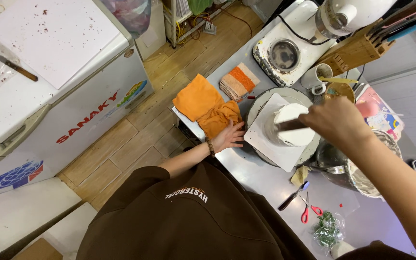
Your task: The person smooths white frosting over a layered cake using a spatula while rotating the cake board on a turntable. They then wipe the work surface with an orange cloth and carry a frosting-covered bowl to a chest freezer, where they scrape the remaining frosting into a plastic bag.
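Observation:
A small white frosted cake [292,126] stands on a white square board [275,144] on a round turntable [258,103] on the steel counter. My right hand [335,120] is above the cake, shut on a flat scraper [290,125] pressed against the cake's side. My left hand [228,136] rests with fingers spread at the turntable's near-left edge, touching an orange cloth [205,106]. A beaded bracelet is on my left wrist.
A stand mixer [309,33], a wooden knife block [357,50], a mug [316,77] and a striped towel [239,81] sit at the back of the counter. A metal bowl [367,173], red scissors [309,209] and a knife [292,195] lie to the right. A white chest freezer [54,82] stands left.

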